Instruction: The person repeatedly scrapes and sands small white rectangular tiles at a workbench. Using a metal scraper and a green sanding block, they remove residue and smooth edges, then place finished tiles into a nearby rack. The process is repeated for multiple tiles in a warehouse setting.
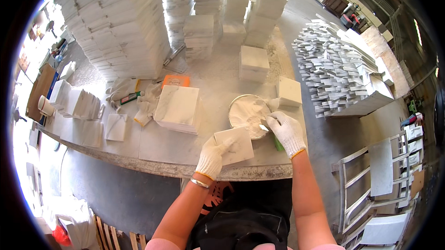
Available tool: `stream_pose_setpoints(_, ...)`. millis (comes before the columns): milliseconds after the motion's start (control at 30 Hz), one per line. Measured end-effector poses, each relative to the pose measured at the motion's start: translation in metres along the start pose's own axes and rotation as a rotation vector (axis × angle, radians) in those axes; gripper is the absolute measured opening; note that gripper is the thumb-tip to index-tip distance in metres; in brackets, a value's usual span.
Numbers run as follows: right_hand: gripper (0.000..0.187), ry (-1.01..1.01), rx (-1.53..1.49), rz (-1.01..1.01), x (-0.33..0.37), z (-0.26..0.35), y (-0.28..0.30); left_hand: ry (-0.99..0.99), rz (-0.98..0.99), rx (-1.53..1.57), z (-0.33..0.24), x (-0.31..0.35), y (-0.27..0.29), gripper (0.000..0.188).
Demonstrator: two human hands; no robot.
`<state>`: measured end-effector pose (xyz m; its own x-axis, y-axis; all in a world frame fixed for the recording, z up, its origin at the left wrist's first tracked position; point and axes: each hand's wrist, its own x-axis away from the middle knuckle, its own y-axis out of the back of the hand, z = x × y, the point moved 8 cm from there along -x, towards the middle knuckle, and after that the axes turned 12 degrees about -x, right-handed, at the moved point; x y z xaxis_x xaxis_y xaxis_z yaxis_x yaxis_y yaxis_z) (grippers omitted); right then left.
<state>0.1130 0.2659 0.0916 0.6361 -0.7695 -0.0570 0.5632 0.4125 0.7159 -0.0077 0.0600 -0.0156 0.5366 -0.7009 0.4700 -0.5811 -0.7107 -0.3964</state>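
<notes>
Head view: far to the left of a round bowl [231, 119] of pale powder [249, 112], blocky white pieces [79, 104] are standing on a worktable [167, 150]. Somewhat nearer the bowl, a single flat tile [116, 127] is lying, while a tall tile stack [116, 27] is towering beyond and left of the bowl. Left of the bowl, a green tube [130, 97] is resting by loose gloves [147, 106], and an orange box [176, 80] is lying behind a square tile stack [177, 106]. At the bowl's near left side, a person's gloved left hand [213, 156] is pinching a marbled tile [239, 145] by its left part; whether the tile is touching the rim cannot be told. At the bowl's near right rim, the gloved right hand [286, 131] is pinching a small tool [263, 127], its pale end pointing toward the powder. Right of the bowl, a low tile stack [290, 92] is standing close by, and well apart, farther right, a broad pile of narrow pieces [330, 67] is rising
</notes>
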Motion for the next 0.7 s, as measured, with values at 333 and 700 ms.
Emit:
stream_pose_setpoints(333,0.047,-0.062,-0.152,-0.074,-0.050,-0.048,0.027,-0.048,0.060,0.001,0.000,0.002,-0.004,0.030)
stream_pose_setpoints(700,0.026,-0.174,-0.469,-0.013,-0.035,-0.026,0.031,-0.035,0.012,-0.018,0.006,-0.001,0.001,0.029)
